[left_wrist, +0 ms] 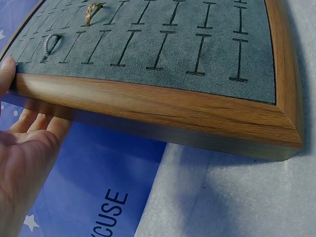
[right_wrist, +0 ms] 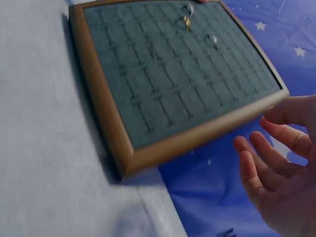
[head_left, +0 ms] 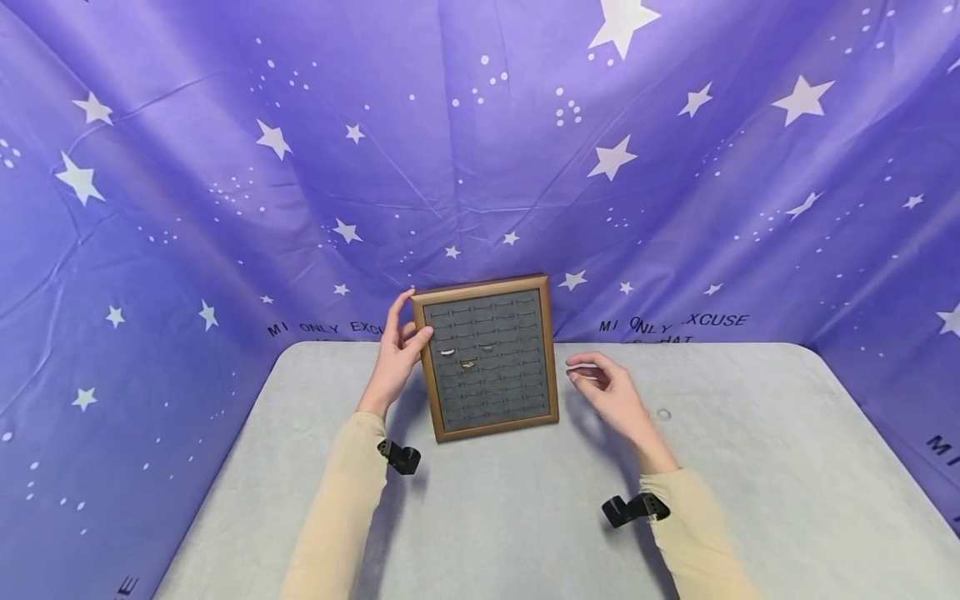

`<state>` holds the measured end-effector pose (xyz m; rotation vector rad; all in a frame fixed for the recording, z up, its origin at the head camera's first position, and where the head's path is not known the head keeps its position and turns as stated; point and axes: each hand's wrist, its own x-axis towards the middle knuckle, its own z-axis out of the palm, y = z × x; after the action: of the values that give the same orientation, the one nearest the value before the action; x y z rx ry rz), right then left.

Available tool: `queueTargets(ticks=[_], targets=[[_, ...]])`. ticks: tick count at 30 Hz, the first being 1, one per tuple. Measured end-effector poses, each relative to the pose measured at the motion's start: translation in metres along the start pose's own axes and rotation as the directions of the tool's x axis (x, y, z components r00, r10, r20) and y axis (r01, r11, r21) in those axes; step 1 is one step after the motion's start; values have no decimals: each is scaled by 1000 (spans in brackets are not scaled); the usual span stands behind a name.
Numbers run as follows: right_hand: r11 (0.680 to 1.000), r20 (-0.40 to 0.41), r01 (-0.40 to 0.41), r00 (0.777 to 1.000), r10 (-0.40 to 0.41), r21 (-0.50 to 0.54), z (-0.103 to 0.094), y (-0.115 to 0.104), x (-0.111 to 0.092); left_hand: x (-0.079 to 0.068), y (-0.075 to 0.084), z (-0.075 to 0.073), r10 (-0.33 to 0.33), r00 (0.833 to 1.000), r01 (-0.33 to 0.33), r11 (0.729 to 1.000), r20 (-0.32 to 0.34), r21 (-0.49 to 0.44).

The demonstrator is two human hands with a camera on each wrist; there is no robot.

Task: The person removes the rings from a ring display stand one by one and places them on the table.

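Note:
A wood-framed ring display tray point(head_left: 554, 367) with a grey slotted pad stands tilted up on the table. My left hand point(head_left: 395, 358) grips its left side, thumb on the front of the frame and fingers behind. Three rings sit in the slots: a silver ring point(left_wrist: 46, 45) close to the left thumb, a gold ring point(left_wrist: 90, 14), and another silver-looking ring point(right_wrist: 215, 41). My right hand point(head_left: 611, 392) hovers just off the tray's right side, fingers loosely bent and apart in the right wrist view, with nothing visible in them.
A loose ring point(head_left: 663, 413) lies on the grey-white table point(head_left: 495, 525), just right of my right hand. Behind the table hangs a purple cloth point(head_left: 450, 158) with white stars and lettering. Both wrists carry black cameras.

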<state>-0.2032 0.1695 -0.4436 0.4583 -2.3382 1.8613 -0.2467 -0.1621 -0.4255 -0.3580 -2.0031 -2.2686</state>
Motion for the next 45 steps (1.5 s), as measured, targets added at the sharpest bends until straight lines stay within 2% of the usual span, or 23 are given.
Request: queueTargets(ticks=[4, 7, 15, 21, 25, 28, 31, 37, 45], targets=[[999, 13, 16, 1000, -17, 39, 10, -5, 4, -4, 11, 4, -16, 1000, 16, 1000, 10, -1], [998, 24, 31, 999, -32, 51, 18, -2, 8, -4, 11, 4, -14, 1000, 14, 1000, 10, -3], [996, 52, 83, 995, -82, -29, 36, -6, 16, -4, 10, 3, -2, 1000, 2, 1000, 8, -12], [992, 76, 91, 994, -85, -82, 47, -14, 21, -4, 12, 4, -9, 1000, 9, 1000, 6, 6], [988, 91, 116, 990, -107, -101, 56, -18, 24, 0, 2, 0, -8, 1000, 8, 1000, 3, 9], [981, 105, 147, 985, -134, -127, 63, -20, 27, 4, -9, -3, -2, 1000, 2, 1000, -4, 3], [971, 117, 180, 980, -162, -159, 70, -24, 30, 4, -12, -3, 7, 1000, -6, 1000, -13, 12], [955, 128, 239, 967, -219, -173, 81, -33, 37, 4, -11, -1, 28, 999, -27, 999, -16, 37], [917, 156, 346, 935, -319, -200, 100, -41, 49, 3, -10, -4, 13, 1000, -12, 999, -20, 41]])
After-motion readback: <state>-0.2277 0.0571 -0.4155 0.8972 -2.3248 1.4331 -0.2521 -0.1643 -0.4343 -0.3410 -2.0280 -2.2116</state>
